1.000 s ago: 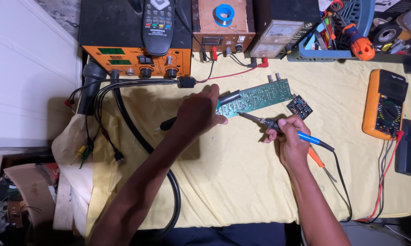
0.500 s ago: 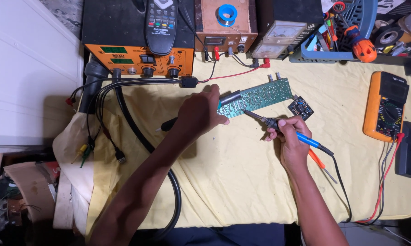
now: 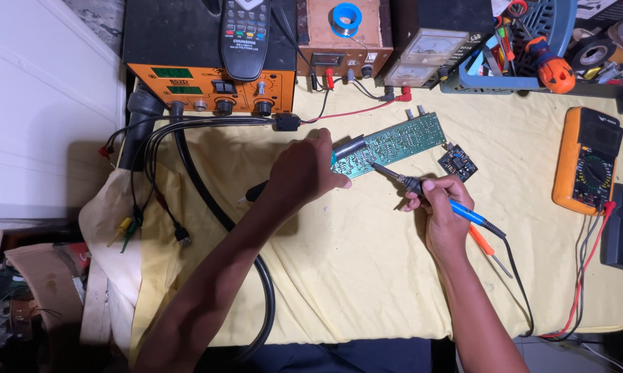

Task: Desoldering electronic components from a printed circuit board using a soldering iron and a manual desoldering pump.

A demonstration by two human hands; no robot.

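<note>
Together two hands (image 3: 304, 173) (image 3: 444, 207) work one circuit board (image 3: 401, 138)

circuit board's (image 3: 394, 144) left end hidden under left hand (image 3: 303, 173), remote control (image 3: 245, 34) cut off at top edge

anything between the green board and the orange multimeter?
Head view: a small dark module lies between the green board and the orange multimeter; otherwise bare yellow cloth.

A long green circuit board (image 3: 394, 144) lies slanted on the yellow cloth. A blue-handled soldering iron (image 3: 429, 195) touches its near edge.
</note>
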